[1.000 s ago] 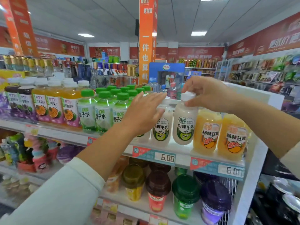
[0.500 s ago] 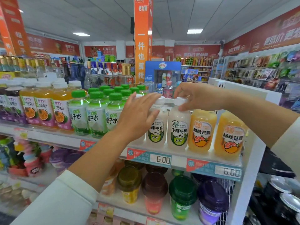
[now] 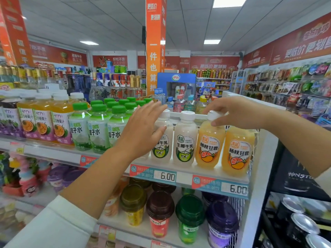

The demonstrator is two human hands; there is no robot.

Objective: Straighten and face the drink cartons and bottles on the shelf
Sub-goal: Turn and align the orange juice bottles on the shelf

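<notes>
At the far left of the top shelf [image 3: 53, 154], dark purple juice bottles [image 3: 9, 122] are standing beside three passion-fruit juice bottles [image 3: 42, 122] with white caps, their labels facing you. Next to them the green-capped coconut water bottles [image 3: 97, 129] are standing in three rows running back, and the front three are showing their labels squarely. Your left hand [image 3: 143, 129] is reaching in from a white sleeve [image 3: 53, 228], and its grip is wide. The fingers are lying straight and together, and the palm is facing the bottles and holding nothing. The thumb is lying against or just in front of the first coconut milk bottle [image 3: 162, 142]; you cannot tell which. That hand is covering the left part of this bottle's label and whatever is standing between it and the coconut water. Just to the right, the second coconut milk bottle [image 3: 185, 140] is standing upright with its label facing forward. Beside it the first orange-yellow bottle [image 3: 209, 145] is standing at the shelf's front edge. Your right hand [image 3: 238, 111] is reaching across from the right, its grip holding that bottle's white cap [image 3: 214, 115] between fingertips and thumb. The second orange-yellow bottle [image 3: 238, 153] is standing last, at the right end of the shelf. Two price tags [image 3: 154, 174] reading 6.00 are sitting on the rail below, and lidded cups [image 3: 160, 212] are standing on the shelf underneath.
</notes>
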